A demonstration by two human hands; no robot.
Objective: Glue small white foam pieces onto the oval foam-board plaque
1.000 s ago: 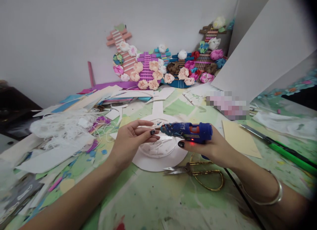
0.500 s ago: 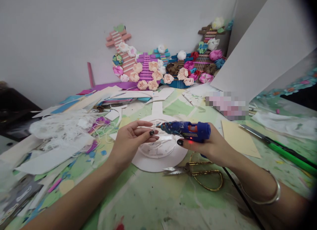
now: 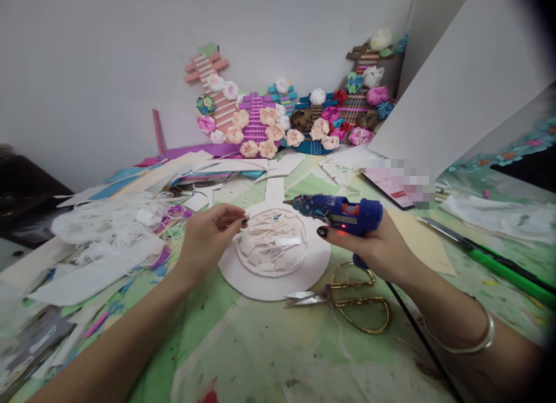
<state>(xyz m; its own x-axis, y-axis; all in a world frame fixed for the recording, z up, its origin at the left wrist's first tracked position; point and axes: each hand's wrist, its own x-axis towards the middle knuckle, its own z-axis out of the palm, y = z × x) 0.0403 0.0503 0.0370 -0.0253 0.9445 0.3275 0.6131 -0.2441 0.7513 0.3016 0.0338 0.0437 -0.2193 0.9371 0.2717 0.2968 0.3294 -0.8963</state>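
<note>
My right hand (image 3: 369, 241) is wrapped round a blue glue gun (image 3: 336, 211), its nozzle pointing left and a red light lit on its side. My left hand (image 3: 211, 232) hovers at the left edge of a white guitar-shaped cutout (image 3: 243, 284), thumb and fingertips closed together. Whatever may be between those fingertips is too small to make out. On the cutout's round body sits a raised ring (image 3: 271, 275) filled with small white scraps (image 3: 264, 241). Gold-handled scissors (image 3: 332, 296) lie with open blades just in front of the cutout.
Tangled white paper strips (image 3: 108, 218) and sheets heap up on the left. A green cutter (image 3: 508, 273), a cream card (image 3: 417, 235) and a phone (image 3: 386, 186) lie to the right. Flower-decorated paper guitars (image 3: 256, 119) lean on the wall. The gun's black cord (image 3: 421, 333) runs toward me.
My left hand has moved left, away from the nozzle. The glue gun in my right hand has shifted slightly up and right, uncovering the scrap-filled ring.
</note>
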